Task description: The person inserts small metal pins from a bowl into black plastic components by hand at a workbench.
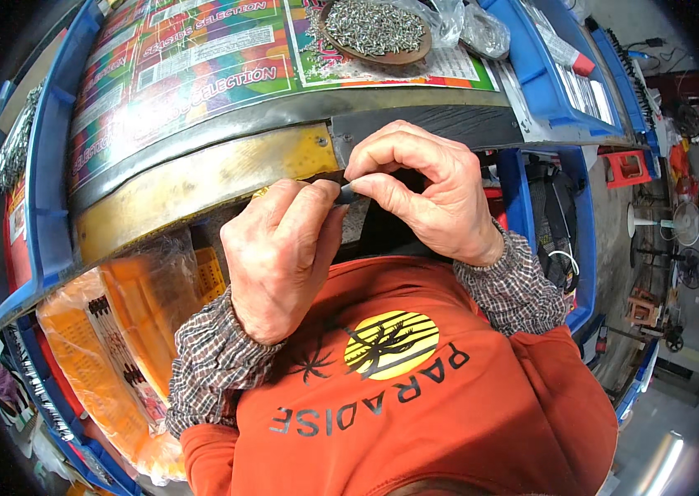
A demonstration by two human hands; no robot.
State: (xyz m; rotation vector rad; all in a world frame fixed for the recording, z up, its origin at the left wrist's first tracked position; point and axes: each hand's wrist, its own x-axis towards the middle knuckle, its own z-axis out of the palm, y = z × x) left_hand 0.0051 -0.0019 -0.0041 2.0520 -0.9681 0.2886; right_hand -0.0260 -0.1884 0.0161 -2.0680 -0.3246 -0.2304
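Close together at the near edge of the workbench, both hands pinch at one small dark grey piece (347, 195), too covered by fingers to tell its kind. My left hand (279, 252) has thumb and forefinger closed on its left end. From the other side my right hand (428, 190) grips it between thumb and fingertips. Beyond the hands, a round brown dish (406, 58) on the bench is heaped with small silvery metal pins (374, 29), some of them spilled to its left.
A colourful printed sheet (201, 50) covers the bench, edged by a worn yellow metal strip (209, 186). Blue bins (52, 174) stand at left and another blue bin (544, 78) at far right. Clear plastic bags (482, 33) lie near the dish; orange packages (130, 306) sit below left.
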